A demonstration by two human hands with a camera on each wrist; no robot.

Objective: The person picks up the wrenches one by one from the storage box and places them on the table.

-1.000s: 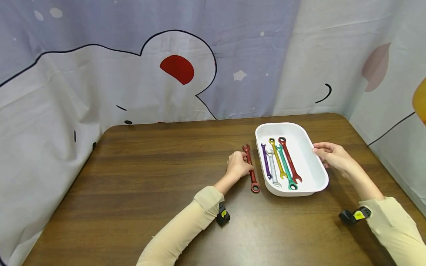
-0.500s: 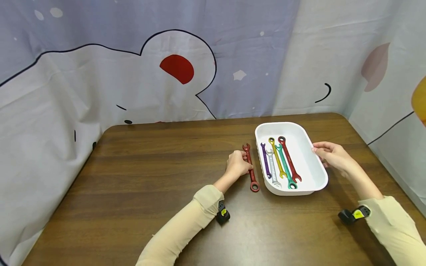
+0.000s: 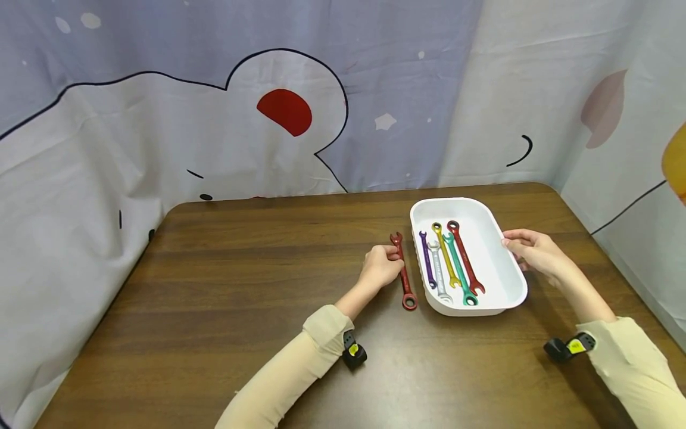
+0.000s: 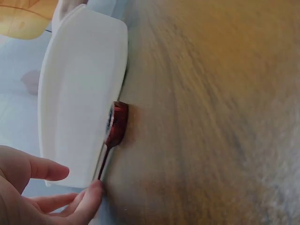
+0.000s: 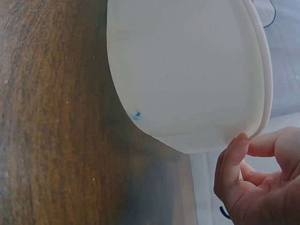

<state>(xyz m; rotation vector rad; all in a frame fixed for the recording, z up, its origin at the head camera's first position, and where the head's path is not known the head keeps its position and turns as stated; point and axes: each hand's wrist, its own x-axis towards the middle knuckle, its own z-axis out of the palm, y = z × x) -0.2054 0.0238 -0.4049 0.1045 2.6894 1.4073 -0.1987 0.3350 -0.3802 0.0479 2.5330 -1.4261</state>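
A red combination wrench (image 3: 405, 283) lies on the table along the left side of a white tray (image 3: 490, 256). My left hand (image 3: 380, 265) is at its shaft. In the left wrist view the fingertips (image 4: 95, 187) touch the wrench or lie right against it, while the thumb (image 4: 54, 169) stands apart from it. With thumb and fingers my right hand (image 3: 538, 253) pinches the tray's right rim, also seen in the right wrist view. Inside the tray lie a purple wrench (image 3: 427, 262), a silver wrench (image 3: 439, 271), a yellow wrench (image 3: 447, 256), a green wrench (image 3: 459, 268) and another red wrench (image 3: 465, 256).
The brown wooden table (image 3: 241, 268) stretches far to the left of the tray. A printed curtain (image 3: 214, 137) hangs behind the table and along its sides. Each wrist carries a small black camera (image 3: 354, 356).
My left hand has drawn slightly left and its thumb has come off the red wrench, which stays where it lay. The right hand and the tray have hardly moved.
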